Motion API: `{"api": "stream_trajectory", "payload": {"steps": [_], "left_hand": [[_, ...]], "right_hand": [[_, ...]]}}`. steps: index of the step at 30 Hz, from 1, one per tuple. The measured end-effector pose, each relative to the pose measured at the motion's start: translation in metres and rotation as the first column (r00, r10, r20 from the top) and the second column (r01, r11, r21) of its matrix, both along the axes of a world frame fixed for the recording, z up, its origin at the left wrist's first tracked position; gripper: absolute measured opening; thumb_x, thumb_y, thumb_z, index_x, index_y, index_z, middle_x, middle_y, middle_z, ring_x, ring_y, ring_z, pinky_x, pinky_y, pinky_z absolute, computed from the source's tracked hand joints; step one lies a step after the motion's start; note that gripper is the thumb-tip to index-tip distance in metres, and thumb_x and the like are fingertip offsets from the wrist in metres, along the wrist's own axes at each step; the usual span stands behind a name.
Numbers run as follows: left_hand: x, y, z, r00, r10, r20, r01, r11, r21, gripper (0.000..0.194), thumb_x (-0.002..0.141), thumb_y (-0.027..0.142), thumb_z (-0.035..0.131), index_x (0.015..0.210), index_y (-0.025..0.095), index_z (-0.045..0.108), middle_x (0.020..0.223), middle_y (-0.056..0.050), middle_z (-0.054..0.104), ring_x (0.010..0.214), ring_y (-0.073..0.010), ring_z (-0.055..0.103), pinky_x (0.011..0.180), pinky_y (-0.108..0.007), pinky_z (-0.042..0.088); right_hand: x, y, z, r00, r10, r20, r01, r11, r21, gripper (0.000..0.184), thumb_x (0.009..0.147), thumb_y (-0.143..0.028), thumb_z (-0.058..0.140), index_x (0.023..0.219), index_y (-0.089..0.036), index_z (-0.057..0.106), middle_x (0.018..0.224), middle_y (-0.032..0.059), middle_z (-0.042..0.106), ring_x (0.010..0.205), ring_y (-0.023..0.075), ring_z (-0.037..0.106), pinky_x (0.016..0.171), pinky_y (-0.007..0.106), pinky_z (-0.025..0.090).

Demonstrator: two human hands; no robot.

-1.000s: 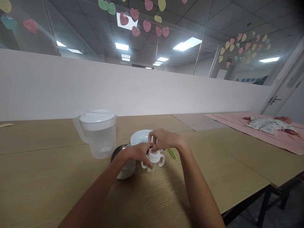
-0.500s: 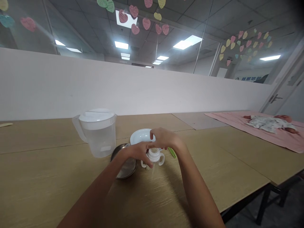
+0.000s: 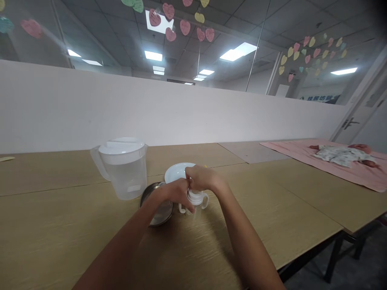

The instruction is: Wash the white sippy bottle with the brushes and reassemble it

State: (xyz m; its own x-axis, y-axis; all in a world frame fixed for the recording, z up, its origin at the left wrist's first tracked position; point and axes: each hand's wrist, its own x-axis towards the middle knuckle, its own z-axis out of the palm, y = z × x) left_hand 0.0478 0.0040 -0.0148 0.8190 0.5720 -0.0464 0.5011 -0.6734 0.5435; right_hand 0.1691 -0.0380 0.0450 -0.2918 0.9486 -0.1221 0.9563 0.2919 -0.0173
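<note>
On a wooden table (image 3: 287,205) before a white wall (image 3: 181,112), a two-handled bottle (image 3: 197,204), long axis upright, right of a metal bowl (image 3: 162,216) and nearer than a white dish (image 3: 173,173). From the left, nearest, left hand (image 3: 179,191) curled around the bottle's top; just above, toward the far side, right hand (image 3: 202,177) narrowly bent, its hold impossible to tell.

White half-wall (image 3: 181,114) behind wood-grain surface (image 3: 272,209); glass panes (image 3: 105,28) above, bearing heart-shaped notes (image 3: 185,27), showing lit ceiling lights (image 3: 238,52); door (image 3: 364,114) far right; dark floor (image 3: 367,268) lower right.
</note>
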Motion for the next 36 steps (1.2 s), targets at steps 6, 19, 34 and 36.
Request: {"api": "stream_trajectory", "payload": {"steps": [6, 19, 34, 36], "left_hand": [[-0.016, -0.005, 0.017, 0.998, 0.011, -0.066, -0.013, 0.999, -0.034, 0.056, 0.047, 0.032, 0.076, 0.098, 0.020, 0.055, 0.094, -0.001, 0.062, 0.081, -0.0192, 0.059, 0.064, -0.023, 0.044], [-0.050, 0.020, 0.006, 0.776, 0.574, -0.263, -0.501, 0.813, 0.296, 0.016, 0.052, 0.020, 0.069, 0.064, 0.016, 0.058, 0.064, -0.003, 0.060, 0.069, -0.0240, 0.058, 0.058, -0.029, 0.038], [-0.034, -0.050, 0.067, 0.970, 0.244, -0.022, -0.230, 0.937, 0.262, 0.054, 0.087, 0.042, 0.028, 0.138, 0.027, 0.018, 0.130, -0.007, 0.040, 0.108, -0.0221, 0.047, 0.087, -0.031, 0.038], [-0.029, -0.051, 0.062, 0.976, 0.213, -0.044, -0.197, 0.951, 0.239, 0.055, 0.087, 0.041, 0.028, 0.139, 0.027, 0.015, 0.124, -0.008, 0.042, 0.102, -0.0216, 0.050, 0.084, -0.032, 0.040]], "right_hand": [[0.004, 0.002, 0.002, 0.988, -0.079, -0.136, 0.068, 0.994, -0.081, 0.039, 0.067, -0.031, 0.065, 0.100, -0.012, 0.057, 0.080, 0.0085, 0.067, 0.062, 0.0156, 0.062, 0.045, 0.020, 0.039], [0.029, -0.005, 0.012, 0.929, -0.049, -0.368, 0.051, 0.999, -0.004, 0.031, 0.084, -0.025, 0.040, 0.058, -0.011, 0.053, 0.058, 0.0069, 0.061, 0.040, 0.0082, 0.051, 0.039, 0.018, 0.037], [0.061, -0.010, 0.015, 0.817, 0.009, -0.576, -0.027, 0.999, -0.023, 0.045, 0.071, -0.001, 0.040, 0.113, -0.015, 0.049, 0.086, 0.0066, 0.063, 0.066, 0.0123, 0.059, 0.046, 0.017, 0.046], [0.061, -0.013, 0.016, 0.825, 0.011, -0.565, -0.043, 0.998, -0.045, 0.042, 0.073, -0.005, 0.043, 0.114, -0.015, 0.049, 0.087, 0.0062, 0.063, 0.061, 0.0109, 0.058, 0.047, 0.018, 0.047]]}}
